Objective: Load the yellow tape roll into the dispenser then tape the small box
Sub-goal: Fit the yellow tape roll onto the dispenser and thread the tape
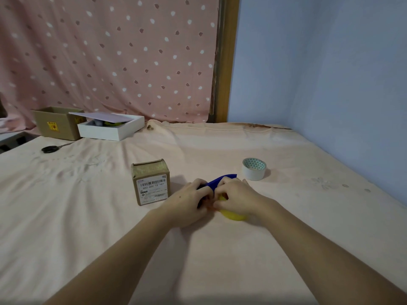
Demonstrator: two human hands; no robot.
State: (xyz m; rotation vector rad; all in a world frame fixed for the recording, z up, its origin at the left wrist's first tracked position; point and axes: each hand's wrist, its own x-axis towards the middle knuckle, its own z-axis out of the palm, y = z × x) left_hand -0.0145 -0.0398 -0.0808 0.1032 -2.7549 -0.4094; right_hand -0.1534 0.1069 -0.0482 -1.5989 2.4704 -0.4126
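The blue tape dispenser lies on the peach bed sheet at the centre, mostly covered by both hands. My left hand grips its left side. My right hand closes over the yellow tape roll, whose lower edge shows beneath the fingers, pressed against the dispenser. The small brown cardboard box with a white barcode label stands upright just left of my left hand, not touching it.
A white tape roll with a teal patterned core stands to the right behind my hands. Black-handled scissors, a brown carton and a white box with a loose lid sit at the far left. A blue wall borders the right.
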